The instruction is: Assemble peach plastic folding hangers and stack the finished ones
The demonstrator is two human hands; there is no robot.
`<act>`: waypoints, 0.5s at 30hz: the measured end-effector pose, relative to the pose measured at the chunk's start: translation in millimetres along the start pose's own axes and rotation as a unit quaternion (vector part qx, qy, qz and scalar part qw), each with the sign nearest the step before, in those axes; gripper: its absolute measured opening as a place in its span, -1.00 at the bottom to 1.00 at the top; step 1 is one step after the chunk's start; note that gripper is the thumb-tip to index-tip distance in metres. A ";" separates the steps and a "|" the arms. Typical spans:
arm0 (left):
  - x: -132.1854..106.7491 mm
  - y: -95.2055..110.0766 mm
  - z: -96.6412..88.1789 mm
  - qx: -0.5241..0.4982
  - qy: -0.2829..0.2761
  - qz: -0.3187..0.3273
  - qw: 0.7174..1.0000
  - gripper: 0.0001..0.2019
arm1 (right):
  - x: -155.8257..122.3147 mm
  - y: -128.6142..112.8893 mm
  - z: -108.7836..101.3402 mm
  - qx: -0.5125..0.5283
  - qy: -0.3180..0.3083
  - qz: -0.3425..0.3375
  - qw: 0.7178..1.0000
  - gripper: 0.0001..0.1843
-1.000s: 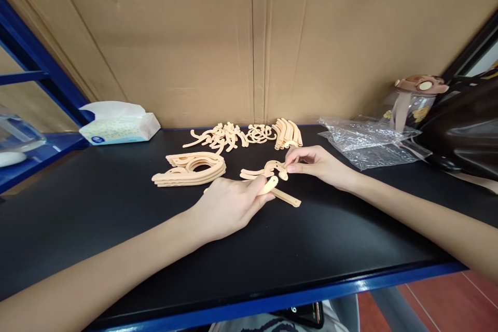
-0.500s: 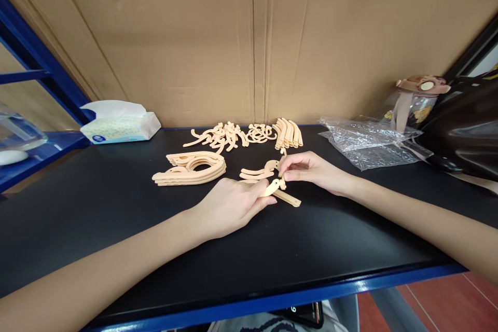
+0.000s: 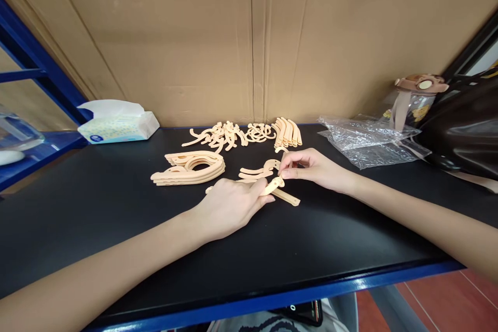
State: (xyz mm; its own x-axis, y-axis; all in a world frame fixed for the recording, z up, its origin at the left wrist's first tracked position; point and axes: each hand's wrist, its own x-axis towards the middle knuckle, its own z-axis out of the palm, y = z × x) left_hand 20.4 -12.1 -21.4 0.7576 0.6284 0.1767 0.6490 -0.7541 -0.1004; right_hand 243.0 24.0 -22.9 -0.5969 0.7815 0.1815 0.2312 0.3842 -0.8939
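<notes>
My left hand [image 3: 231, 207] is closed around a beige plastic hanger arm [image 3: 271, 185], whose holed end sticks out past the thumb and forefinger. Pinched in my right hand [image 3: 307, 167] is a slim curved hanger hook [image 3: 280, 149]; its bent tip shows above the fingers. The hook's lower end meets the tip of the hanger arm, though the fingers partly cover the joint. Under and behind my hands lie a straight beige piece [image 3: 287, 197] and some curved hanger parts [image 3: 252, 171]. Beyond my left wrist sits a stack of folded beige hangers [image 3: 189, 179].
At the back of the black table [image 3: 163, 275] are a pile of loose curved pieces [image 3: 225, 135], a heap of small hooks [image 3: 260, 132] and a row of arms [image 3: 288, 132]. A tissue box [image 3: 120, 127] stands left; clear plastic bags [image 3: 365, 142] and a bottle [image 3: 420, 101] are right.
The lower end of the hook has come up against the hanger arm's tip, where it hung just beside it before. The hook's bent top has turned and shows more.
</notes>
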 end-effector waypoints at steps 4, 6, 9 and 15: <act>0.3 0.9 -1.0 0.015 -0.009 -0.020 1.000 -0.75 | -1.5 -3.5 0.1 -0.045 0.017 -0.019 0.999 -0.75; -0.1 1.8 -0.6 0.019 -0.009 -0.027 0.999 -0.74 | -2.4 -5.7 0.4 -0.065 0.025 -0.024 0.997 -0.74; -0.8 3.4 1.1 0.026 -0.008 -0.035 0.999 -0.72 | -3.3 -8.1 0.1 -0.091 0.033 -0.022 0.995 -0.74; 1.4 0.8 2.2 0.031 -0.015 -0.074 0.997 -0.66 | -6.4 -10.2 9.1 -0.178 0.039 -0.046 0.982 -0.77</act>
State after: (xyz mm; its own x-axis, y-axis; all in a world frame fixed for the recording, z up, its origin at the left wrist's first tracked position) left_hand 22.1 -11.4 -23.5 0.6540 0.7384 0.1646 0.7565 -0.6396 -0.1367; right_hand 237.5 10.5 -18.6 -0.5706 0.7656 0.2971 0.4415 0.5910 -0.6751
